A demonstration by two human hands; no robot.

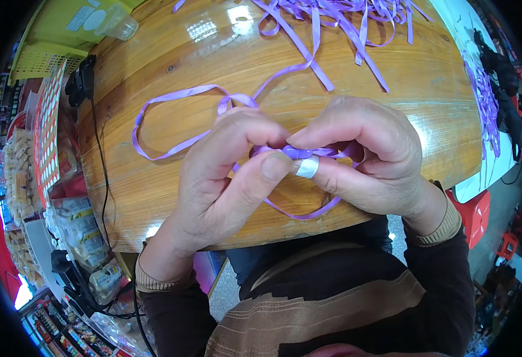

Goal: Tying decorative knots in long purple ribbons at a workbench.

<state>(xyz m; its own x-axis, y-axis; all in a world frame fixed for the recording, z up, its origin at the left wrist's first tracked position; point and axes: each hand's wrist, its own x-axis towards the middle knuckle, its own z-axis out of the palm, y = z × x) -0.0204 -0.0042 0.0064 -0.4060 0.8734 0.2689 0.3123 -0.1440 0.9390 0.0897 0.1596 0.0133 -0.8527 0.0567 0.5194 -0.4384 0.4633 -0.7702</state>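
Left hand (231, 169) and right hand (374, 154) are both pinching a narrow, glossy purple ribbon (299, 153) over the near part of the varnished brown wooden table (154, 65). A purple ribbon loop (180, 93) is lying left of the table's middle; a tangled purple ribbon heap (356, 24) is occupying its far side. The held piece is appearing light, limp, probably slippery; fingertip pinching beside the bunched section is seeming the surest hold.

Bare desk (436, 95) offers passage between the right hand (386, 140) and the right edge, and far left, beyond the looped purple ribbon (183, 93). A tangled ribbon pile (352, 38) blocks the far side; a black cable (102, 160) trails along the left.
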